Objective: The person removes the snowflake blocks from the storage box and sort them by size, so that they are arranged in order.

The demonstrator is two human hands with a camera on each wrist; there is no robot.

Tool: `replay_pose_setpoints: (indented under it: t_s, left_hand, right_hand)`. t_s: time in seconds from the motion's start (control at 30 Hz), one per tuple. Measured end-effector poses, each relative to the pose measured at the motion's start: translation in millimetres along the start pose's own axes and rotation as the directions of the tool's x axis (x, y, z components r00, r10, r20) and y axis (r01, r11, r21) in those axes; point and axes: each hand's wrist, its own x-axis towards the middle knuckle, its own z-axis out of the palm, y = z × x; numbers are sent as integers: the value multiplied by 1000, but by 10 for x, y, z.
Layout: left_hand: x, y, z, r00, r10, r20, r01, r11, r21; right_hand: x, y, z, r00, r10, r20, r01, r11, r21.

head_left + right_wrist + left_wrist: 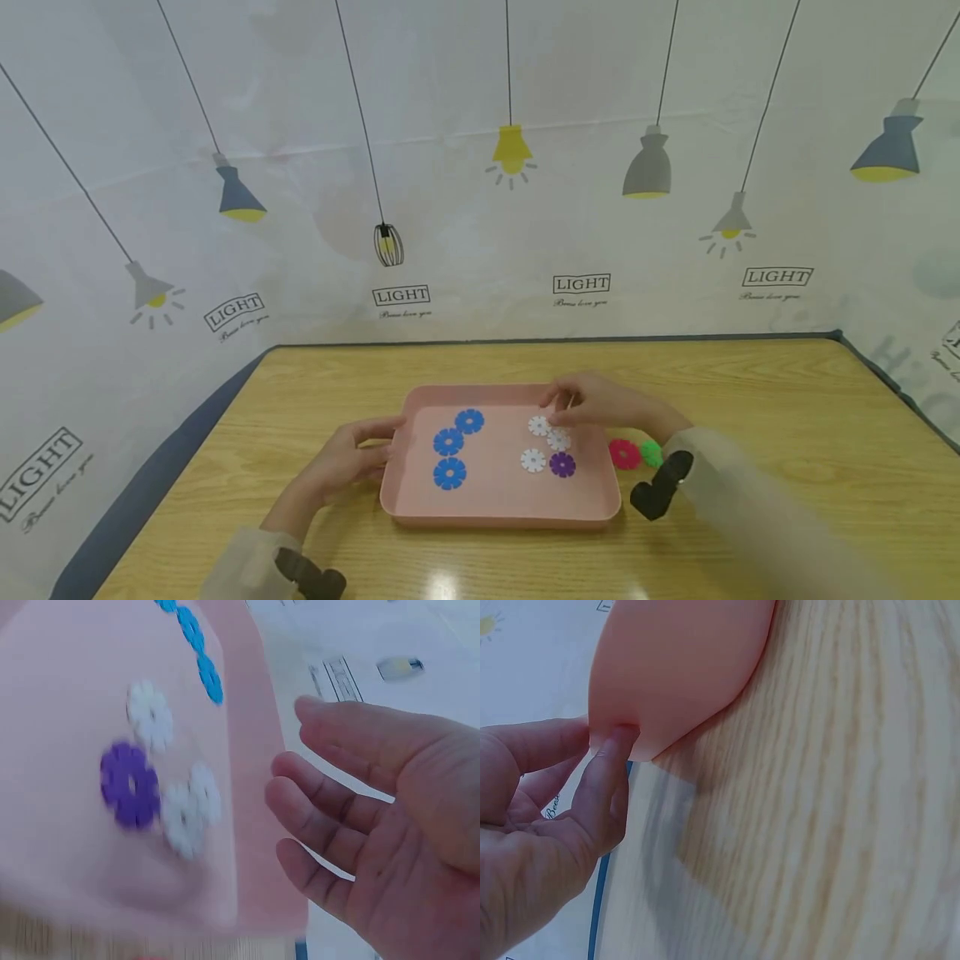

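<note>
A pink tray (498,508) lies on the table, with flower-shaped plastic discs in it. Three blue discs (449,473) form a slanting line on its left side. On the right are three white discs (533,460) and one purple disc (562,464). At the tray's left wall, my left hand (352,457) pinches the edge, thumb against the outside, as the left wrist view shows. My right hand (596,402) hovers over the tray's far right part, beside the white discs. Its fingers (330,787) are spread and lightly bent, with nothing between them in the right wrist view.
Just outside the tray's right wall, a red disc (625,454) and a green disc (651,453) lie on the wooden table (337,367), partly behind the right forearm. A white cloth (465,308) printed with lamps stands behind the table's far edge.
</note>
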Motion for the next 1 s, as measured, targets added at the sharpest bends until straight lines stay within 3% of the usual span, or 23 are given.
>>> replay_pose_setpoints:
  t_s: [0.23, 0.37, 0.6, 0.83, 1.0]
  left_hand:
    - [10, 0, 4, 1000, -12, -4, 12, 1000, 0]
    - [9, -2, -1, 1000, -14, -2, 14, 1000, -11]
    - [10, -40, -25, 1000, 5, 25, -4, 999, -38]
    - [6, -35, -33, 998, 31, 52, -28, 998, -56]
    - [4, -25, -37, 999, 22, 46, -19, 998, -59]
  right_hand:
    - [394, -281, 318, 985, 42, 169, -37, 999, -35]
    - [596, -367, 471, 974, 2, 225, 15, 997, -73]
    - [855, -500, 673, 958, -67, 280, 103, 988, -116]
    - [987, -563, 827, 945, -71, 319, 128, 979, -161]
    - [1013, -576, 864, 950, -49, 307, 125, 964, -235]
